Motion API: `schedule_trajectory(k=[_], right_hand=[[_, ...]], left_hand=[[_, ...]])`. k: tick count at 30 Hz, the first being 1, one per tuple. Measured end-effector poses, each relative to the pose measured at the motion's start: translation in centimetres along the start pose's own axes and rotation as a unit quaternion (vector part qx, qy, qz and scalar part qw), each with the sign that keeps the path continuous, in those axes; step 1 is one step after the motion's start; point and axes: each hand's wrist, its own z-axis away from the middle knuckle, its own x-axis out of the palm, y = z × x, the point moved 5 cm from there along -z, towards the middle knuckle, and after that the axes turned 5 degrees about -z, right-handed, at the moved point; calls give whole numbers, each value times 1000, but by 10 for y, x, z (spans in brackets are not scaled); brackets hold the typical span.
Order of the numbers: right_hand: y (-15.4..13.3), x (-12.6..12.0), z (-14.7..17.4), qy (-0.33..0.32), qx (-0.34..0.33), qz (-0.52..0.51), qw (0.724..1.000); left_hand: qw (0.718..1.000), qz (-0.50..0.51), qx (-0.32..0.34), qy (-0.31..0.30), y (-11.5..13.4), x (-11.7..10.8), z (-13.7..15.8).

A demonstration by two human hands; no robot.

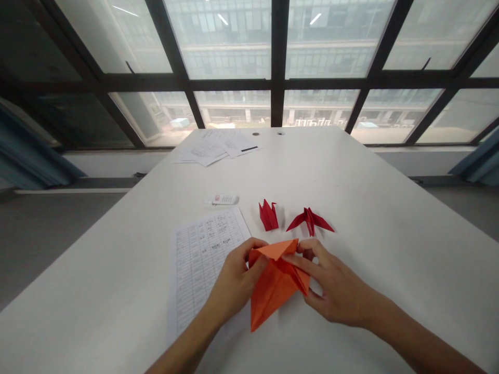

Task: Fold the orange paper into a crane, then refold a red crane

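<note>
Between my two hands is a partly folded sheet of orange origami paper (pixel 273 293), held just above the table with one pointed corner hanging toward me. My left hand (pixel 244 275) pinches its upper left edge, thumb on the near face and fingers behind. On the other side, my right hand (pixel 331 280) grips the right edge, its index finger lying across the fold below the top flap. Just beyond the paper stand a red paper crane (pixel 268 215) with its wings up and another red paper crane (pixel 310 221) with its wings spread.
A printed sheet with a filled-in table (pixel 195 270) lies left of and partly under my left arm. Behind it is a small white packet or tube (pixel 224 199). Loose printed papers (pixel 212 148) are at the far end of the white table (pixel 374 218), before the windows.
</note>
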Motion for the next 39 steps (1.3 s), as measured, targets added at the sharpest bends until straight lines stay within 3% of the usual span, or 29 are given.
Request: schedule_trajectory(k=[5, 11, 17, 21, 23, 26, 29, 33, 36, 39], right_hand=[[4, -4, -1, 4, -6, 40, 999], [4, -9, 1, -41, -68, 87, 993], [1, -12, 3, -24, -47, 35, 998], [1, -10, -1, 8, -8, 18, 1000], [1, -9, -2, 22, -5, 17, 1000], [4, -12, -1, 56, -6, 22, 998], [8, -15, 0, 92, 4, 32, 995], [12, -18, 1, 125, 16, 35, 991], [14, -17, 1, 136, 20, 31, 990], [15, -15, 0, 141, 18, 26, 989]], left_hand=[[999, 17, -23, -14, -2, 1, 1], [997, -54, 10, 59, -3, -15, -2], [982, -143, 22, 123, -5, -28, -7], [968, -227, 33, 98, -17, -39, -6], [943, -326, -1, 65, -34, -47, -1], [883, -466, -30, 54, -66, -72, 13], [854, -519, -35, 28, -102, -111, 21], [854, -518, -45, 0, -134, -175, 7], [876, -480, -26, 43, -131, -215, -18], [881, -464, 2, 93, -113, -234, -44]])
